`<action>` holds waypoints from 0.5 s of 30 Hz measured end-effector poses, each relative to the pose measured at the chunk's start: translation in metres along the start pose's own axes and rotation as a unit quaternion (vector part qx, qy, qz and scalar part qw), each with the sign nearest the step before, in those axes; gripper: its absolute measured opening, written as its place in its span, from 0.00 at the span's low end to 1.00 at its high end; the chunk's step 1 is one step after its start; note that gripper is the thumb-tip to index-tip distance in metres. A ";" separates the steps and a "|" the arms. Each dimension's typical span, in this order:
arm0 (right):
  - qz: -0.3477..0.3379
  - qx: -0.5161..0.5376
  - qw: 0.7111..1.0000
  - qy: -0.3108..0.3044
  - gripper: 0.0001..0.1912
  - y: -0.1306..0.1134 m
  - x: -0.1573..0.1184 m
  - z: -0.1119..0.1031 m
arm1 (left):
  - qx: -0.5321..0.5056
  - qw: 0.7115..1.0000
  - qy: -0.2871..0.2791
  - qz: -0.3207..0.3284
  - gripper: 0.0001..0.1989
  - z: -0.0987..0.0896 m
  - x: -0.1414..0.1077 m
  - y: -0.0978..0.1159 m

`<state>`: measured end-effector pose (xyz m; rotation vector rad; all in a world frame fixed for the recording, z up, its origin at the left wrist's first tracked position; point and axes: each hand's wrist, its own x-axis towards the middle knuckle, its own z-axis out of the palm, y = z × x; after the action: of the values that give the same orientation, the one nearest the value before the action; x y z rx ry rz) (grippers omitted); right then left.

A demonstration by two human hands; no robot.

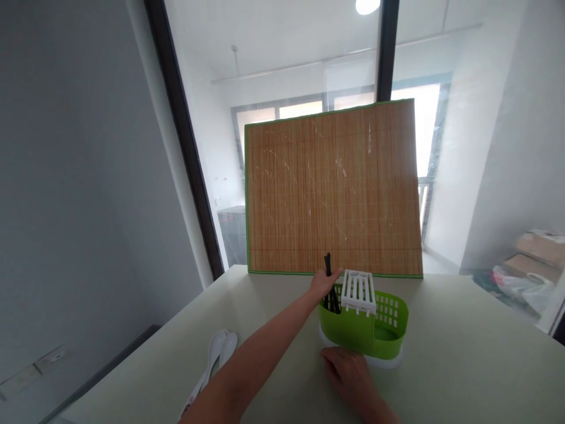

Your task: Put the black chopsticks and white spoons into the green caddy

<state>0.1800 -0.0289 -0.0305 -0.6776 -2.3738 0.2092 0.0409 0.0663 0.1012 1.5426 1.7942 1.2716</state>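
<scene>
A bundle of black chopsticks (pixel 328 262) is held by the left hand (pixel 323 284), whose fingers and thumb are closed narrowly around the upper part. The chopsticks are stood nearly upright, with their lower ends set inside the left compartment of a green basket (pixel 353 330). The basket's middle is topped by a white slotted rack (pixel 359 288), just beside the left hand, and its underside is carried by a white base (pixel 384 362). Through the low front at the right end, the perforated back wall can be seen.

The right hand (pixel 351 374) is rested on the tabletop (pixel 454 347) in front of the basket, with its fingers loosely curled close to the base; whether the base is touched, or whether anything is held beneath the fingers, cannot be told.

Well to the left of the basket, white spoons (pixel 216 347) are laid side by side, their handles partly hidden by the left forearm (pixel 265 347). Behind the basket, a bamboo mat (pixel 331 188) edged in green is stood upright at the far edge. Past the tabletop on the right, cardboard boxes (pixel 541 253) are seen, with a plastic bag (pixel 527 291) near them.
</scene>
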 end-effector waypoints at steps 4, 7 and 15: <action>0.001 -0.008 1.000 0.004 0.12 0.000 0.000 0.002 | -0.037 0.999 0.014 0.003 0.31 0.001 -0.003 0.005; 0.004 -0.009 1.000 0.006 0.11 0.001 0.001 0.001 | -0.080 0.996 0.031 0.014 0.33 -0.003 0.002 0.018; 0.006 0.007 1.000 0.002 0.12 0.001 0.000 -0.001 | -0.317 0.936 0.101 0.115 0.28 -0.070 0.007 0.083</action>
<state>0.1812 -0.0283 -0.0299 -0.6864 -2.3625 0.2290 0.0255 0.0438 0.2069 1.2939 1.1372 1.9417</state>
